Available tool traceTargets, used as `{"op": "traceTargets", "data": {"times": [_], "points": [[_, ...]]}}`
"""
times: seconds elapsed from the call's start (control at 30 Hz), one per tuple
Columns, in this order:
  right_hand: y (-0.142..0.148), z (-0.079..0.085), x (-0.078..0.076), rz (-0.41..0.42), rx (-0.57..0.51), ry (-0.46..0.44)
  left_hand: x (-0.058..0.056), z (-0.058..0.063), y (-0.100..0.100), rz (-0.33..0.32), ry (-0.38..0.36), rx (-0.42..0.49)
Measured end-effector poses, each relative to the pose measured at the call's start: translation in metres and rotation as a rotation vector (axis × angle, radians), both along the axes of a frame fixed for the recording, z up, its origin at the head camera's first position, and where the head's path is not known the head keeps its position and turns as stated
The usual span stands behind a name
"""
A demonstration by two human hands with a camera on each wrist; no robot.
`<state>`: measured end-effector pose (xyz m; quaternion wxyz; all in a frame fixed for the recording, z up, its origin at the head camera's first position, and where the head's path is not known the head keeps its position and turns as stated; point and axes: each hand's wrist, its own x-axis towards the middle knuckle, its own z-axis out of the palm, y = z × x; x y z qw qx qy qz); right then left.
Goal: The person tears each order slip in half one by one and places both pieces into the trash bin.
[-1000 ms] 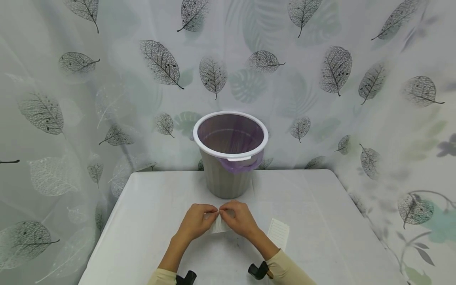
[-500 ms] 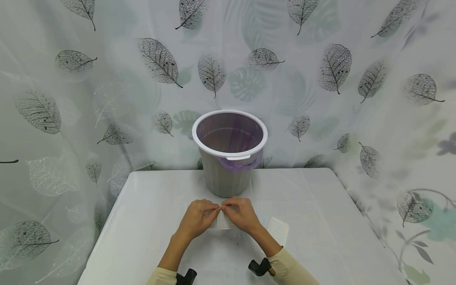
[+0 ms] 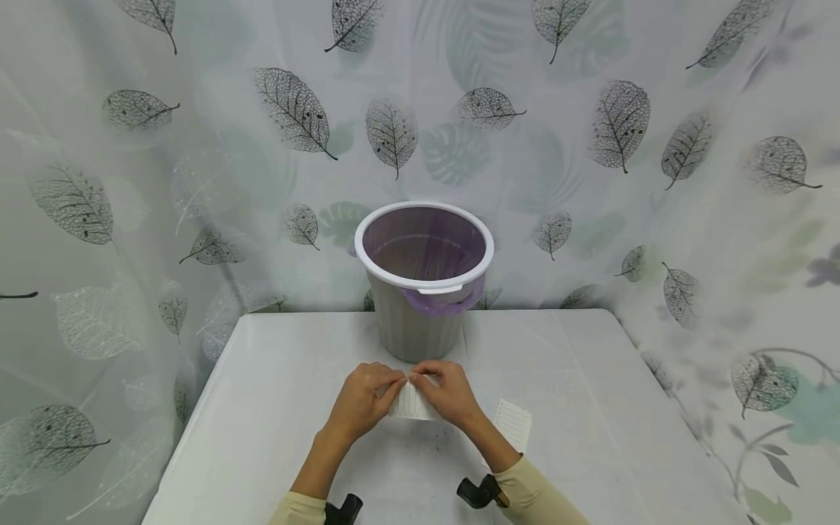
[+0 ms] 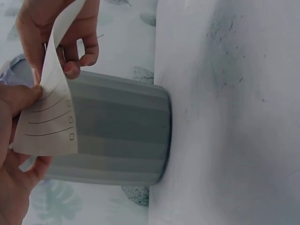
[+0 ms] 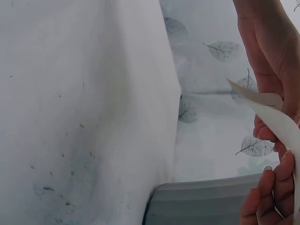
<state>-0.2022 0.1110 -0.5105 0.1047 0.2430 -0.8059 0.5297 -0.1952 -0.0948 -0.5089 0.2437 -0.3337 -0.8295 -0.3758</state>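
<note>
Between my two hands, in front of the bin, is a small sheet of lined paper (image 3: 411, 405). My left hand (image 3: 362, 397) pinches its upper edge between thumb and fingers. Close beside it, my right hand (image 3: 451, 394) pinches the same edge, the fingertips of both hands nearly touching. In the left wrist view, the paper (image 4: 49, 119) bends along its length and shows printed lines with little boxes. The right wrist view catches the curved sheet (image 5: 274, 119) mostly from its edge. A second lined paper (image 3: 513, 423) lies on the table by my right forearm.
A grey bin (image 3: 420, 328) with a white rim and purple liner (image 3: 442, 300) stands at the table's back, just beyond my hands. Small dark specks mark the white table (image 3: 295, 379) near me. A leaf-patterned curtain (image 3: 216, 175) hangs behind and on both sides.
Both hands have shifted slightly up in the head view, still pinching the paper. More of its lined face shows between them now. The second paper and the bin stay put.
</note>
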Motion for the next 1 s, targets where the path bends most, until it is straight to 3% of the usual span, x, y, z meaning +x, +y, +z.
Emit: {"op": "traceTargets", "data": {"times": [0.2,0.5,0.8,1.0], "points": [[0.004,0.004,0.000,-0.028,0.014,-0.026,-0.001,0.002,-0.003,0.017,0.002,-0.005],[0.008,0.006,-0.002,-0.054,0.008,0.040,-0.001,0.005,-0.009,0.054,-0.123,0.065],[0.005,0.009,-0.001,-0.090,-0.060,-0.014,0.000,0.006,-0.008,0.062,-0.099,0.103],[-0.005,0.030,0.010,-0.128,-0.091,-0.038,0.000,0.008,-0.007,0.085,-0.066,0.107]]}}
